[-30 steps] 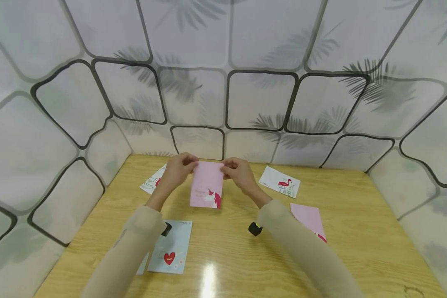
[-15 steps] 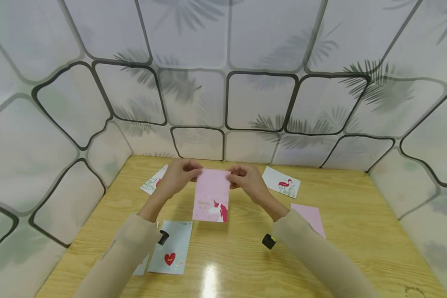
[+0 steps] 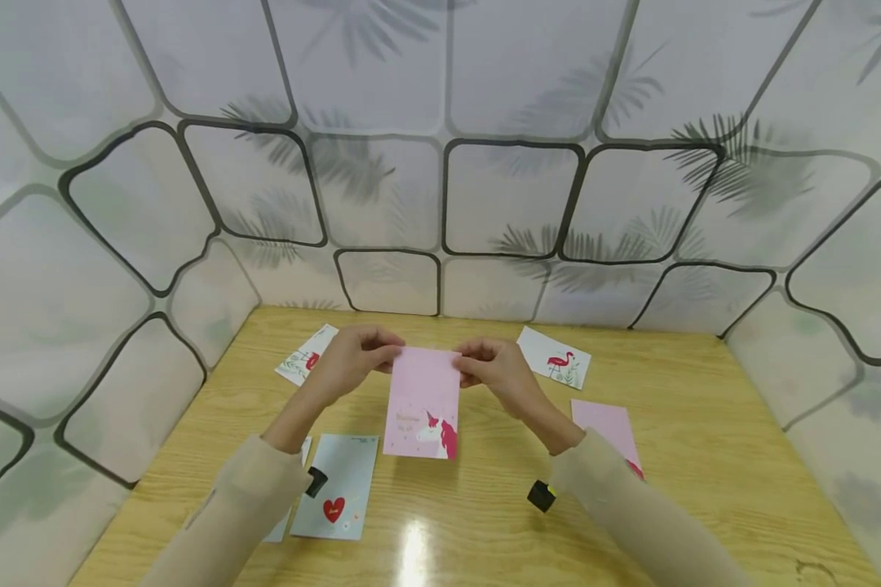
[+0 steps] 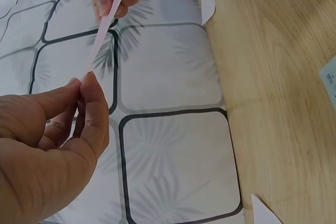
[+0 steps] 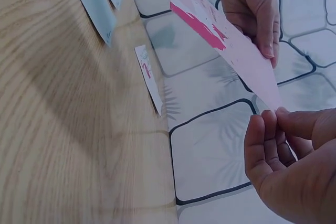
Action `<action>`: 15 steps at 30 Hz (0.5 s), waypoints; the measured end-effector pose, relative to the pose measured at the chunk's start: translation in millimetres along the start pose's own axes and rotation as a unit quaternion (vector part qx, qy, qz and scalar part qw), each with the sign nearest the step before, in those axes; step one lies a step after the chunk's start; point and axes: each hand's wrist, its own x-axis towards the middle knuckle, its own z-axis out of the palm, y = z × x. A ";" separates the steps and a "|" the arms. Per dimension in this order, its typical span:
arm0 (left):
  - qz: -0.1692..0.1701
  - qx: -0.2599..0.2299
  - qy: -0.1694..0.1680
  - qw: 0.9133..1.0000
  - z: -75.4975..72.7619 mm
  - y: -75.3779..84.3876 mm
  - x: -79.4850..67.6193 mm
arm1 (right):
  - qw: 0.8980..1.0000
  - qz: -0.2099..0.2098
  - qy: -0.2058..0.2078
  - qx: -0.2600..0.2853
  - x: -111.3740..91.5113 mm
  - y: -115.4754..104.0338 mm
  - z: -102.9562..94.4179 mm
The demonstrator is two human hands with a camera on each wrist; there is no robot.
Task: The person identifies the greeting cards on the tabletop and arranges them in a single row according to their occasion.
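Observation:
A pink card with a unicorn print (image 3: 424, 399) is held up over the table, its picture facing the head camera. My left hand (image 3: 356, 359) pinches its upper left corner between thumb and fingers. At the upper right corner my right hand (image 3: 501, 371) pinches it the same way. From the left wrist the pink card (image 4: 107, 24) shows almost edge-on, rising from the left fingertips. The right wrist view has the card (image 5: 231, 45) slanting between both hands, with the unicorn's dark pink mane along one edge.
On the wooden table (image 3: 484, 522) lie two white flamingo cards (image 3: 304, 356) at the back, one on each side. A second pink card (image 3: 608, 428) lies at right, partly under the right sleeve. A pale blue heart card (image 3: 335, 489) lies front left, overlapping another's edge. Patterned fabric walls (image 3: 514, 196) enclose the table.
Both hands have come down and nearer with the pink card, shifting slightly right. It appears larger and flatter to the camera. The cards on the table have stayed put.

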 end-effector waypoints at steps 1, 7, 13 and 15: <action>0.001 -0.002 -0.003 1.000 0.3 0.0 -1.0 | 1.000 0.004 -0.002 0.003 -1.5 0.3 -0.3; -0.003 -0.010 -0.018 1.000 2.7 -2.5 -5.7 | 1.000 0.022 -0.011 0.012 -9.8 3.5 -1.9; -0.003 0.010 -0.033 0.999 3.6 -9.0 -11.4 | 0.999 0.041 -0.012 0.022 -16.7 8.5 -0.6; 0.004 0.022 -0.037 0.999 3.1 -11.1 -13.4 | 0.999 0.045 -0.010 0.024 -18.8 10.5 0.1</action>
